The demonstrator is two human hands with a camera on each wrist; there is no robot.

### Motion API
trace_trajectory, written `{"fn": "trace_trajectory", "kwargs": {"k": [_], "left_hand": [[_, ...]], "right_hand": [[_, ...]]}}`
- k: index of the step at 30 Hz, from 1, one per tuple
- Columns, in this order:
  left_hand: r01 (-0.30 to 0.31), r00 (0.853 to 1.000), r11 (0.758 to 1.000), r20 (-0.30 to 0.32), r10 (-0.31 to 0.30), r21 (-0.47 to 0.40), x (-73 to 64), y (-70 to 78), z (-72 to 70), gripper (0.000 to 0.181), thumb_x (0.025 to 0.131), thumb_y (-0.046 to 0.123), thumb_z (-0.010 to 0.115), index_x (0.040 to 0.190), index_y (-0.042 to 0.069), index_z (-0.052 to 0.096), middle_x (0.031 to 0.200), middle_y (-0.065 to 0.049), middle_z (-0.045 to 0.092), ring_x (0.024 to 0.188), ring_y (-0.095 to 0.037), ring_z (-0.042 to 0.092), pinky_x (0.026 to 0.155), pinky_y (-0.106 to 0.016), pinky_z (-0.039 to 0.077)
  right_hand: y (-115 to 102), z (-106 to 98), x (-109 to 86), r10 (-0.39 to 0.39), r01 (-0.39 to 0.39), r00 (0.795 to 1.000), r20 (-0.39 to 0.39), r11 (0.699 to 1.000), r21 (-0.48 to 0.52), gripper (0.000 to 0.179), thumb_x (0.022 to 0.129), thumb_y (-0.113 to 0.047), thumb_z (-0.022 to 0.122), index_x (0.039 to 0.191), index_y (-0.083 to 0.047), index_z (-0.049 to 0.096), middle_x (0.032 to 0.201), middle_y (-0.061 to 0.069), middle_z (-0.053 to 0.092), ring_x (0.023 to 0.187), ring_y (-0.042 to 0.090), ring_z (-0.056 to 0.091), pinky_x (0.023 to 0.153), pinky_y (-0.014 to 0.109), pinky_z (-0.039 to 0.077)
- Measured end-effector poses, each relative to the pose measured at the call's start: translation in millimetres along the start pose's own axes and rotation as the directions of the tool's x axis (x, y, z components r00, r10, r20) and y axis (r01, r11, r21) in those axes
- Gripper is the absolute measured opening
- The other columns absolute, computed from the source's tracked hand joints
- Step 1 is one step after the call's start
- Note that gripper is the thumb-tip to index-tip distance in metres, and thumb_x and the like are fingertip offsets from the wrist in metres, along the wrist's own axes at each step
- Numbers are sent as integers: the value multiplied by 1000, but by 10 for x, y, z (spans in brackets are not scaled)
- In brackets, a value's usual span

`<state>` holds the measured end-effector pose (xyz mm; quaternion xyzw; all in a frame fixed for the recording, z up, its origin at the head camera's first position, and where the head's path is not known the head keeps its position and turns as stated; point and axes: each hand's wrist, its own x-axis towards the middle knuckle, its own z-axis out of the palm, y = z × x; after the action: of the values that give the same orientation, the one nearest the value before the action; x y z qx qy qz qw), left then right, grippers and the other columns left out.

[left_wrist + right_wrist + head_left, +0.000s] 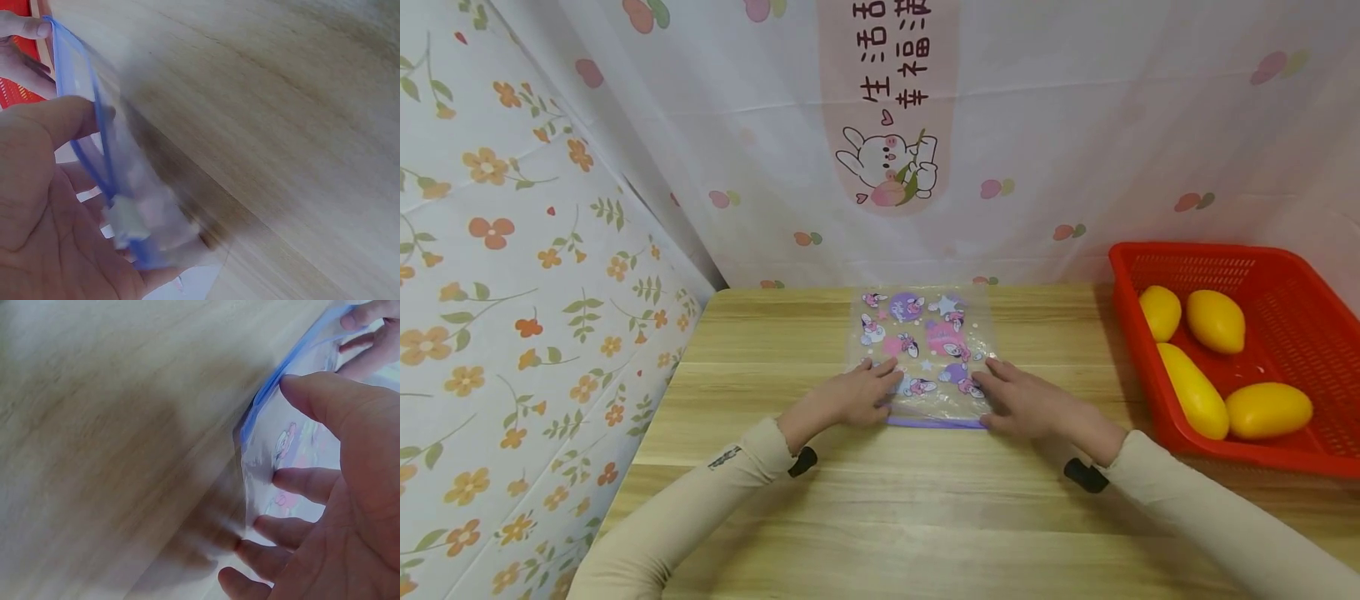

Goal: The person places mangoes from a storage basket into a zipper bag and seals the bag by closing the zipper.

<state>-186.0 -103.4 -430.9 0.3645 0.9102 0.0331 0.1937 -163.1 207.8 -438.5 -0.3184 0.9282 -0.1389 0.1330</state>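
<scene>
Loose-fingered left hand (856, 397) and right hand (1033, 404) touched a clear, cartoon-printed bag (916, 343) left of the basket (1288, 342), mouth bodyward, long axis unclear.

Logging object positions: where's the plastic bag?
In the head view, the bag lies centrally on the table, between the left hand and right hand, left of the red basket.

A pale wood-grain tabletop (925, 508), with streaks running left to right, fills the lower scene. Near the middle of its far side lies a clear plastic bag (917, 358) printed with cartoon figures, its purple edge facing near. A red basket (1142, 354) stands far right.
</scene>
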Motion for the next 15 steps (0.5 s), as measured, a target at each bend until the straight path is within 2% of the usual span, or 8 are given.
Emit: {"fn": "trace_trajectory", "kwargs": {"k": [4,9,13,15], "left_hand": [[-4,1000,1000,-2,4,-2,14,8,-3,57,107,21,49,156,-3,32,163,-23,22,150,-30,20,120,-49,13],[-3,1000,1000,5,3,22,34,9,5,51,110,18,39,155,-5,32,163,-23,22,151,-28,18,120,-49,14],[-16,1000,999,-11,16,30,46,4,14,48,111,17,36,153,-7,34,161,-25,25,150,-30,21,119,-51,17],[-18,1000,1000,-18,19,24,47,6,11,47,111,16,35,152,-7,35,161,-25,26,150,-30,22,119,-51,18]], "right_hand": [[57,-4,-13,-7,7,1000,1,998,67,71,97,-32,68,152,4,40,156,37,25,142,52,27,112,62,28],[130,10,-36,-24,33,999,-49,982,187,74,99,-35,67,150,8,39,155,35,29,143,51,27,113,63,26],[113,-16,-79,56,-28,995,-84,952,306,79,99,-37,68,151,11,34,154,33,34,141,49,32,113,62,27],[96,-39,-108,112,-70,989,-93,926,372,79,99,-38,67,151,11,33,152,32,37,139,49,36,111,61,30]]}}
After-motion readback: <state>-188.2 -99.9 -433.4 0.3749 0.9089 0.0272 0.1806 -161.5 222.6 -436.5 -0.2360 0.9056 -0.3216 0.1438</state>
